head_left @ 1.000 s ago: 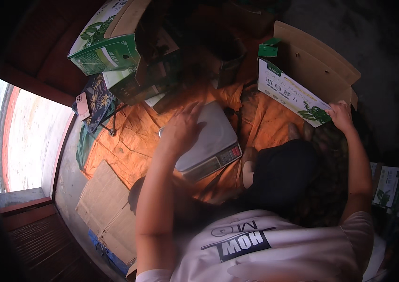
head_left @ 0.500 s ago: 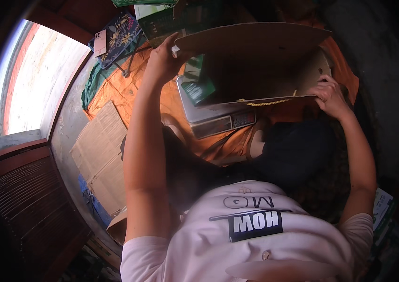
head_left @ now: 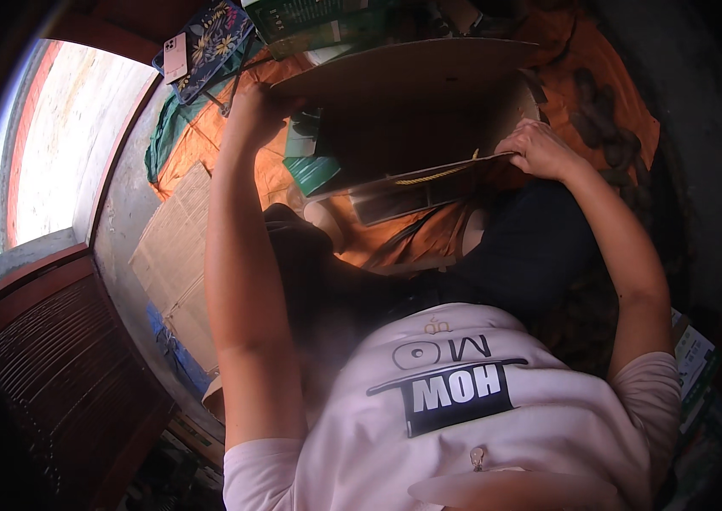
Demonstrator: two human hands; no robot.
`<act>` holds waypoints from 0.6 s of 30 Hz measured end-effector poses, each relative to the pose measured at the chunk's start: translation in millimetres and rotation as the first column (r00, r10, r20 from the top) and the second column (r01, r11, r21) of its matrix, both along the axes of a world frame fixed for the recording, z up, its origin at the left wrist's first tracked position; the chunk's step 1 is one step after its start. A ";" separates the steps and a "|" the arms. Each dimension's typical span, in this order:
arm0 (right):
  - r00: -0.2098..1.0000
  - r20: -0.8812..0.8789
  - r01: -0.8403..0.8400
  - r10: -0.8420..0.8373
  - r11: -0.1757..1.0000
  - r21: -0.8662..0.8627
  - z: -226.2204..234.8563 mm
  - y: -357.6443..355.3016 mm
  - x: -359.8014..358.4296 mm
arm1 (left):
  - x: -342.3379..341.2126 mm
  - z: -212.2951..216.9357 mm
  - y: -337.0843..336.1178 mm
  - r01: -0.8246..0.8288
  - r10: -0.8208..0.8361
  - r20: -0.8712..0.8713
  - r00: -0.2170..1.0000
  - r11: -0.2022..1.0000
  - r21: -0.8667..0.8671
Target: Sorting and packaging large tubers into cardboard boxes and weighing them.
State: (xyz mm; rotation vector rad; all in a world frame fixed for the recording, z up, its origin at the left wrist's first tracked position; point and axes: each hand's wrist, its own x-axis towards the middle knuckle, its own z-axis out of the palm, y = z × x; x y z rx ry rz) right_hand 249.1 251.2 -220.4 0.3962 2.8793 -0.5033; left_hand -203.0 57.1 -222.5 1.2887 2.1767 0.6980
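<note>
An open cardboard box [head_left: 412, 72] with a bare brown inside is tilted between my hands. My left hand [head_left: 257, 115] is closed on its far left edge, with the fingertips partly hidden behind the board. At its right end, my right hand [head_left: 540, 149] grips the near corner. Green printed board [head_left: 314, 175] shows on the box's left side. A yellow rope handle [head_left: 431, 177] runs along the near wall. Just below that wall, the dark front panel of a scale [head_left: 395, 203] shows; the box hides the rest.
Orange tarp [head_left: 552, 43] lies beneath, with dark lumpy pieces [head_left: 604, 119] on its right. At the far left, a pink phone [head_left: 175, 58] rests on a floral-patterned board [head_left: 214, 49]. A green carton [head_left: 318, 19] stands behind the box. Flattened cardboard [head_left: 174, 238] lies left of my legs.
Both hands have shifted left with the box, which now covers the scale's pale platform. The dark lumpy pieces at the right have come into view.
</note>
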 end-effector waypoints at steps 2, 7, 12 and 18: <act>1.000 0.018 0.018 -0.018 1.000 -0.006 -0.1 -2.5 -1.5 | 1.7 1.2 -0.1 0.027 -0.027 -0.051 0.998 1.000 0.005; 0.996 -0.088 0.002 0.003 0.998 0.059 -2.8 -3.1 0.1 | 9.4 15.1 6.4 0.021 -0.029 -0.073 0.997 0.995 -0.097; 0.992 -0.127 0.011 -0.003 0.998 0.065 -13.3 -1.9 0.8 | 4.1 8.6 2.6 0.039 -0.041 -0.026 0.999 0.995 -0.089; 0.997 -0.071 0.031 -0.027 0.998 0.056 -16.3 1.3 6.1 | 6.7 5.2 -0.8 0.074 -0.075 -0.052 0.996 0.997 -0.027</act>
